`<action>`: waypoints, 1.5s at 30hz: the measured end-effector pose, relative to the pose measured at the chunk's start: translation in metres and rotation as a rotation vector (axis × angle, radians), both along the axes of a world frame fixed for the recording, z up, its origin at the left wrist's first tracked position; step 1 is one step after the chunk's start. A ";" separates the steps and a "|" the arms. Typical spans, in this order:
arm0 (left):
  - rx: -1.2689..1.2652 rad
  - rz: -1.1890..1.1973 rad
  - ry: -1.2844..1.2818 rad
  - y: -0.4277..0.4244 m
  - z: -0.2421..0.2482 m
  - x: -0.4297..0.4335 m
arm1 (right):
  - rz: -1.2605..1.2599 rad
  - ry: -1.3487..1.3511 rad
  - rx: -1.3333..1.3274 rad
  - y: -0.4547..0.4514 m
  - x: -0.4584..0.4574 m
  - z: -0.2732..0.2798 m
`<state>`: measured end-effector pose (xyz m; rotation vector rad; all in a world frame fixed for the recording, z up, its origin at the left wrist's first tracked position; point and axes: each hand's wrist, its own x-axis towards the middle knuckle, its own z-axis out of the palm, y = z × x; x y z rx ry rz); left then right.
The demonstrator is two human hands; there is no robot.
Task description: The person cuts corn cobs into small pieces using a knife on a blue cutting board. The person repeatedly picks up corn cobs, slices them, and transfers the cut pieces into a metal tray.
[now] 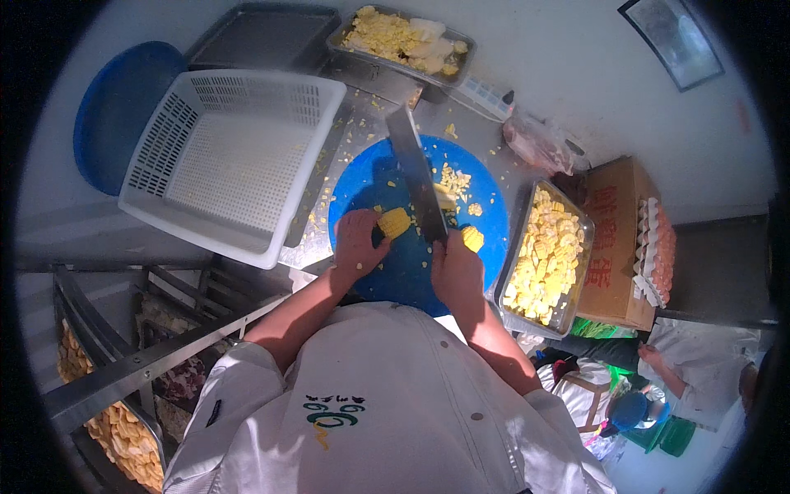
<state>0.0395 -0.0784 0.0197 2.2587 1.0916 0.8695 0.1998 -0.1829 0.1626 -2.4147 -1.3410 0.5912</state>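
My left hand (359,242) grips a piece of corn cob (394,223) over the left part of a round blue cutting board (395,290). In my right hand (458,268) is a cleaver (415,167), its broad blade pointing away from me and standing just right of the held cob. A second corn piece (473,239) rests on the board beside my right hand. Behind the blade, partly hidden by it, lie a pale cob piece (445,196) and a heap of cut kernels (455,180). Loose kernels are scattered around.
A white perforated plastic basket (231,154) stands at left. On the right, a metal tray (577,272) holds cut corn, beside a cardboard box (611,241) and an egg tray (651,253). Another scrap-filled tray (463,74) sits behind. A metal rack (166,352) is at lower left; people work at lower right.
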 end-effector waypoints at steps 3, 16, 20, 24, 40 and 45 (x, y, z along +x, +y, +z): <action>-0.051 0.045 -0.026 0.000 -0.003 -0.003 | -0.013 0.017 0.018 0.012 -0.008 -0.005; -0.146 0.118 -0.080 -0.003 -0.004 -0.021 | 0.063 -0.044 0.039 0.023 -0.008 0.005; -0.145 0.086 -0.039 -0.005 -0.009 -0.029 | 0.220 -0.058 -0.341 0.029 -0.022 -0.025; -0.087 0.049 0.031 -0.008 -0.008 -0.028 | 0.206 -0.022 -0.187 0.026 -0.008 -0.045; 0.074 -0.238 0.405 0.016 0.013 0.048 | -0.589 0.456 0.392 -0.121 0.073 -0.063; -0.051 -0.095 0.143 0.016 0.019 0.063 | -0.766 0.594 0.617 -0.170 0.082 -0.072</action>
